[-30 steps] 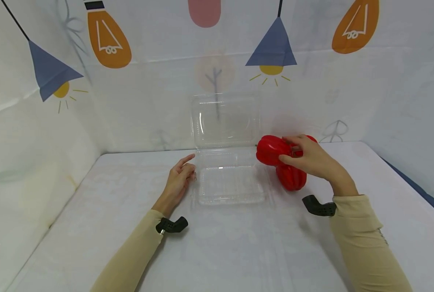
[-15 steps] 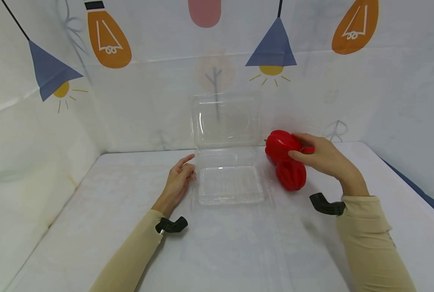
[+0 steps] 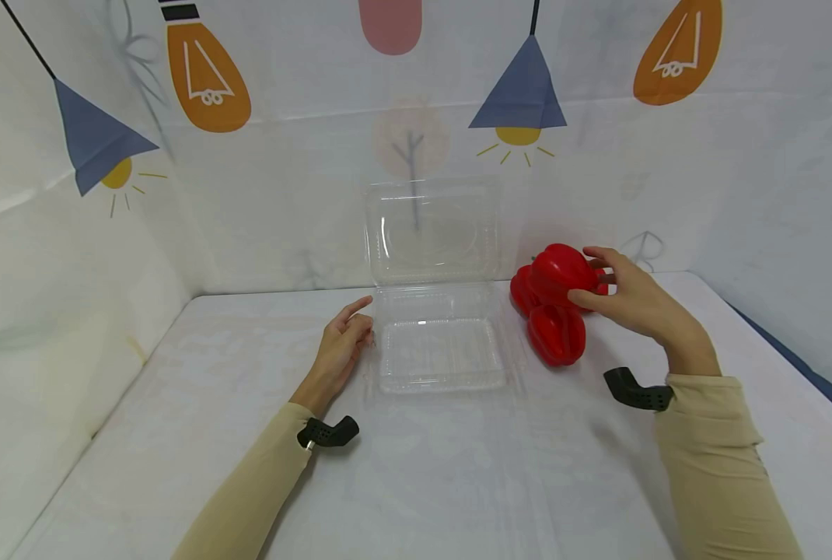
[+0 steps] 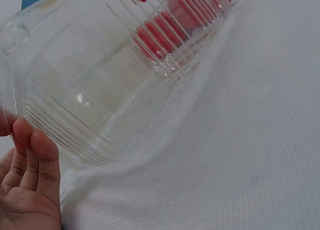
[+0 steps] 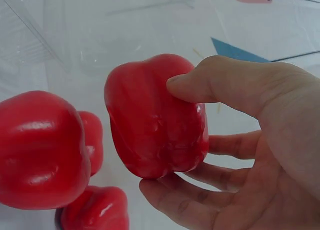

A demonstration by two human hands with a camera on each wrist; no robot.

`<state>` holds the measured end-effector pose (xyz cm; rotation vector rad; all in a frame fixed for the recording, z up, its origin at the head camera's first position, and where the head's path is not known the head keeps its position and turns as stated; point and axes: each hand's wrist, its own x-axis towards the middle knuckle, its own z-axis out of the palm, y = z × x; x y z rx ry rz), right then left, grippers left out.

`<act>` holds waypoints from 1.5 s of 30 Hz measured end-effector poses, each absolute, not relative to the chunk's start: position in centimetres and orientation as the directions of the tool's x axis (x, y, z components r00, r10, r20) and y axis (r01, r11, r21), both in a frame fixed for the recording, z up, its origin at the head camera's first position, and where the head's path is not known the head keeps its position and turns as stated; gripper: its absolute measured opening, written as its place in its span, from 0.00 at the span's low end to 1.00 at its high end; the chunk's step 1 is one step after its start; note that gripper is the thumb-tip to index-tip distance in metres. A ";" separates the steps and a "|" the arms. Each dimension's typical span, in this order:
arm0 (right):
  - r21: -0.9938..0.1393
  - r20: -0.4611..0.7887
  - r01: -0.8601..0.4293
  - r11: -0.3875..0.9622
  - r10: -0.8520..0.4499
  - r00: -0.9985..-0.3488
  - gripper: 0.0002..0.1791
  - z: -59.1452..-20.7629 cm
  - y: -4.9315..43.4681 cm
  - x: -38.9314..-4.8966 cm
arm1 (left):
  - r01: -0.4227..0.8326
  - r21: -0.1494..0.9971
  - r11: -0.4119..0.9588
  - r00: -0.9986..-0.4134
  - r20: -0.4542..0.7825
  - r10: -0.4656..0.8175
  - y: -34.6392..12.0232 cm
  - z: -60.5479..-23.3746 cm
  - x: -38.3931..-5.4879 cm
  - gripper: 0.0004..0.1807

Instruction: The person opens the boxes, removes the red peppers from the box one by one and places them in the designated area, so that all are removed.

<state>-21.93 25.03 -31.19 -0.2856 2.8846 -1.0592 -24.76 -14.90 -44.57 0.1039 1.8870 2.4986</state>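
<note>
In the head view a clear plastic clamshell container point(image 3: 438, 350) lies with its lid point(image 3: 433, 233) raised against the back wall. My left hand point(image 3: 339, 350) pinches the container's left edge; in the left wrist view its fingertips point(image 4: 44, 144) meet the thin rim. On the right, my right hand point(image 3: 636, 303) holds a red bell pepper point(image 5: 150, 115), thumb on its upper side and fingers beneath. More red bell peppers cluster around it: one in front point(image 3: 557, 334), one to the left behind point(image 3: 521, 292), and one partly hidden by the hand.
The table has a white cloth point(image 3: 416, 482). Behind it hangs a white backdrop point(image 3: 304, 194) printed with lamps and bulbs. A black wrist camera mount sits on each sleeve, one left point(image 3: 328, 432), one right point(image 3: 636, 389).
My right hand has moved right and slightly away with the bell pepper, uncovering another pepper at the left of the cluster. My left hand and the container have stayed put.
</note>
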 end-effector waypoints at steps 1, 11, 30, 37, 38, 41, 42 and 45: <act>-0.643 0.006 -0.146 0.752 -0.185 -0.983 0.47 -31.2 25.1 -21.9 | 0.034 0.960 -0.278 -0.998 0.049 0.048 -14.9 -44.6 -24.8 0.24; -0.618 -0.018 -0.106 0.779 -0.149 -0.989 0.47 -31.2 25.9 -21.8 | 0.025 0.958 -0.287 -0.998 0.040 0.046 -14.8 -44.6 -24.7 0.24; -0.595 -0.077 -0.041 0.803 -0.108 -0.991 0.50 -31.5 28.1 -22.2 | 0.023 0.958 -0.287 -0.998 0.039 0.048 -14.8 -44.4 -24.9 0.24; -0.602 -0.095 -0.020 0.798 -0.097 -0.991 0.52 -31.8 28.4 -22.2 | 0.019 0.959 -0.282 -0.998 0.035 0.051 -14.7 -44.6 -24.9 0.25; -0.603 -0.098 -0.017 0.797 -0.095 -0.991 0.52 -31.8 28.4 -22.2 | 0.019 0.960 -0.281 -0.998 0.034 0.050 -14.7 -44.6 -24.9 0.25; -0.602 -0.109 -0.004 0.798 -0.088 -0.990 0.52 -31.9 28.7 -22.2 | 0.020 0.958 -0.287 -0.998 0.035 0.050 -14.8 -44.7 -24.9 0.25; -0.603 -0.113 0.002 0.798 -0.083 -0.990 0.52 -32.0 28.8 -22.2 | 0.020 0.956 -0.291 -0.998 0.037 0.051 -14.8 -44.7 -24.9 0.25; -0.601 -0.119 0.013 0.799 -0.074 -0.990 0.53 -32.1 29.0 -22.2 | 0.025 0.953 -0.302 -0.998 0.043 0.053 -14.9 -44.6 -24.9 0.25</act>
